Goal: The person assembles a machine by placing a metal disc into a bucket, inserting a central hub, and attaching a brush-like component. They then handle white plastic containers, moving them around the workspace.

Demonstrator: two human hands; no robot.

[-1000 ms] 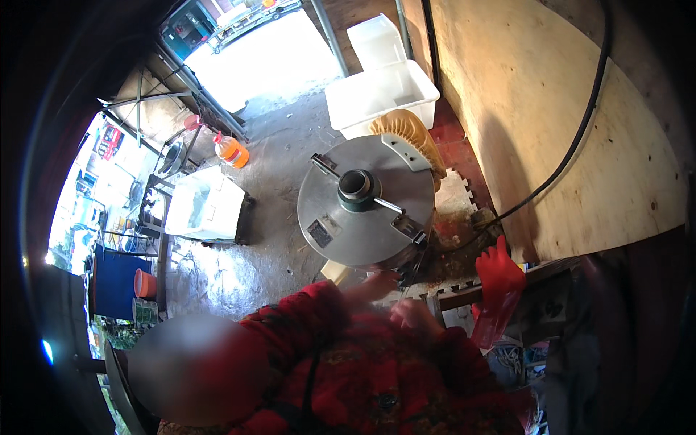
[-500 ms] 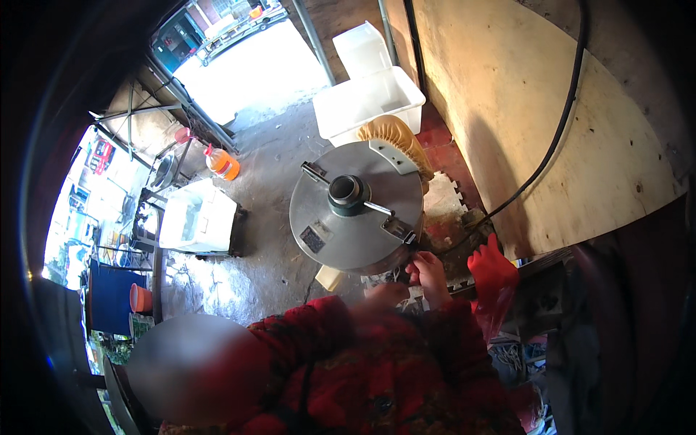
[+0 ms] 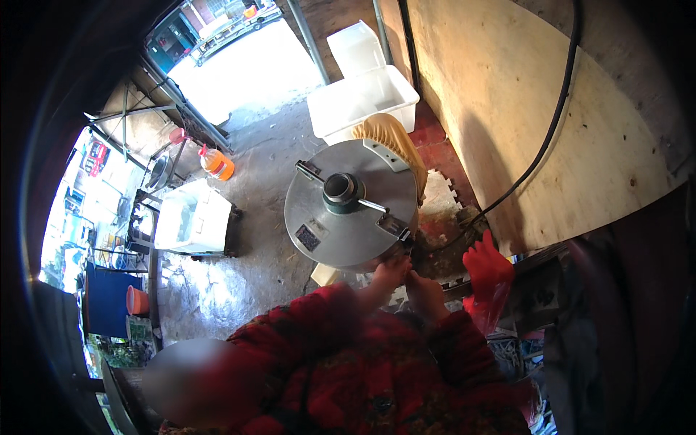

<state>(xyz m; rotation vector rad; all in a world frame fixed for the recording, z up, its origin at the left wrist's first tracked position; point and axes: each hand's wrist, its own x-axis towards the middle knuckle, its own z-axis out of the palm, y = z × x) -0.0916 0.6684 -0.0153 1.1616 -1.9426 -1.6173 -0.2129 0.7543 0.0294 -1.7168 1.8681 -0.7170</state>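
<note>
In front of me stands a round metal machine (image 3: 312, 210) with a flat lid and a dark central collar (image 3: 341, 190). My left hand (image 3: 386, 281) is at its near right rim, just below a metal latch (image 3: 393, 226), with the fingers closed. Close against it, my right hand (image 3: 426, 296) has its fingers bent together, the tips meeting those of the left. Whatever the fingers pinch is too small and hidden to make out. Right of my hands hangs a red rubber glove (image 3: 489, 267).
Beyond the machine sits a white plastic tub (image 3: 337, 119), with a tan cloth cover (image 3: 397, 141) nearer. At left are another white container (image 3: 199, 225) and a jug of orange liquid (image 3: 217, 165). A plywood wall (image 3: 551, 145) with a black cable (image 3: 540, 163) bounds the right.
My left hand has moved forward to the machine's rim. My right hand has drawn back slightly, and the two now meet at the fingertips. The view has shifted a little.
</note>
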